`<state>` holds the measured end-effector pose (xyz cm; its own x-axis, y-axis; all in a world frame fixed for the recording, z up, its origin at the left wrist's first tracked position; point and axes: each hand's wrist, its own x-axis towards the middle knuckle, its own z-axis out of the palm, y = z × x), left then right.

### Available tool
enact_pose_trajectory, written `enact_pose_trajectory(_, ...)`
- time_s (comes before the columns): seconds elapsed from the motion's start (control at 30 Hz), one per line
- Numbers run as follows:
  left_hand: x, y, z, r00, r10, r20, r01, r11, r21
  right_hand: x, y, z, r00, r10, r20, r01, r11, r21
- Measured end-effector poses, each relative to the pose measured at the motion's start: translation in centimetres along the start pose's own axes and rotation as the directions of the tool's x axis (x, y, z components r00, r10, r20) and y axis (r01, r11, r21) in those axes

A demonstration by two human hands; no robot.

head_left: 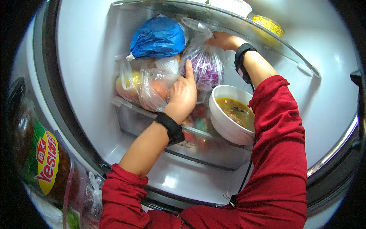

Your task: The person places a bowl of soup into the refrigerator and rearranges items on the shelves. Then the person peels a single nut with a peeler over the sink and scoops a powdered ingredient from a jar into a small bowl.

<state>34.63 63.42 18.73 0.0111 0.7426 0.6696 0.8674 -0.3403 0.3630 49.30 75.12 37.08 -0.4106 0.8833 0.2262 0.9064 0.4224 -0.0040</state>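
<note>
Inside an open refrigerator, my right hand (224, 41) has its fingers at the gathered neck of a clear plastic bag of shredded purple cabbage (207, 71); its grip is partly hidden. My left hand (183, 93) lies between that bag and a clear bag of round fruit or vegetables (157, 90), its index finger pointing up against the cabbage bag. Whether it holds anything is unclear. A blue plastic bag (158, 37) rests behind the clear bag. Below my right forearm stands a white bowl of soup (231, 114), partly covered by the red sleeve.
The bags and bowl sit above a transparent drawer (208, 151) with produce inside. A glass shelf (274, 30) crosses above, carrying a white bowl (231, 7) and a yellow patterned bowl (268, 25). The door shelf (67, 183) at left holds packaged food (47, 163). A black cable hangs beside my right arm.
</note>
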Motion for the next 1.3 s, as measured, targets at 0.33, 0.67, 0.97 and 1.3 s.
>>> enact_pose_trajectory(0.33, 1.1, -0.2, 0.3, 0.987, 0.040, 0.155, -0.049, 0.998, 0.050, -5.2, 3.1, -1.4, 0.940, 0.291, -0.175, -0.329, 0.910, -0.252)
enact_pose_trajectory(0.67, -0.7, -1.1, -0.1, 0.919, 0.222, 0.326, -0.168, 0.968, -0.185, -4.2, 12.1, 1.1, 0.860, 0.467, -0.207, -0.474, 0.880, 0.017)
enact_pose_trajectory(0.97, -0.8, -1.1, 0.1, 0.895, 0.300, 0.330, -0.187, 0.924, -0.334, -7.0, 8.6, -2.0, 0.812, 0.583, -0.011, -0.583, 0.810, -0.060)
enact_pose_trajectory(1.3, -1.5, -0.5, -0.7, 0.918, 0.242, 0.314, -0.130, 0.932, -0.339, -21.5, -4.8, -1.3, 0.801, 0.203, -0.564, -0.034, 0.955, 0.295)
